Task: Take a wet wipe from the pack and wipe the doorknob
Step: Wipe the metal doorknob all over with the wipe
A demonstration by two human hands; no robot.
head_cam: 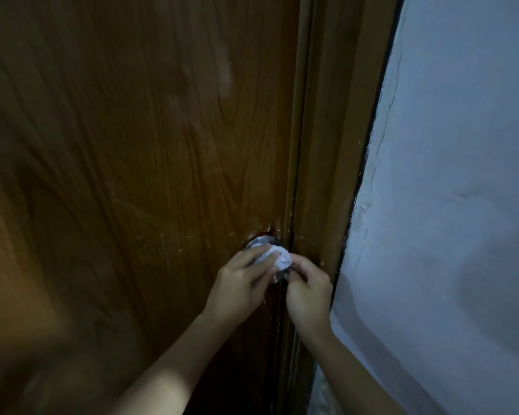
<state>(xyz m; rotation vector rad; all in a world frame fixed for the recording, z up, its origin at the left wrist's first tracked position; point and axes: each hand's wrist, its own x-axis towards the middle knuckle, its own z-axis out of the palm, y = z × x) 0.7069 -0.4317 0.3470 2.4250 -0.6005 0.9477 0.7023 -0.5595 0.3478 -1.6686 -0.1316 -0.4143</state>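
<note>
Door [132,145]: brown, streaked wood-grain pattern. Door frame [327,145]: plain lighter brown. Wall [462,175]: pale bluish-white. Wet wipe [277,258]: white. Doorknob [258,244]: silver metal.

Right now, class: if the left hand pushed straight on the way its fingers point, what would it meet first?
The left hand points up and right at the wet wipe bunched on the metal doorknob. It already touches the wipe, so the knob beneath comes first, probably.

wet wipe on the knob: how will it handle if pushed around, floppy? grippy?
The wet wipe is crumpled into folds over the doorknob, so it is probably limp and will bunch rather than slide flat. Both the left hand and right hand pinch it, suggesting it shifts easily on smooth metal.
</note>
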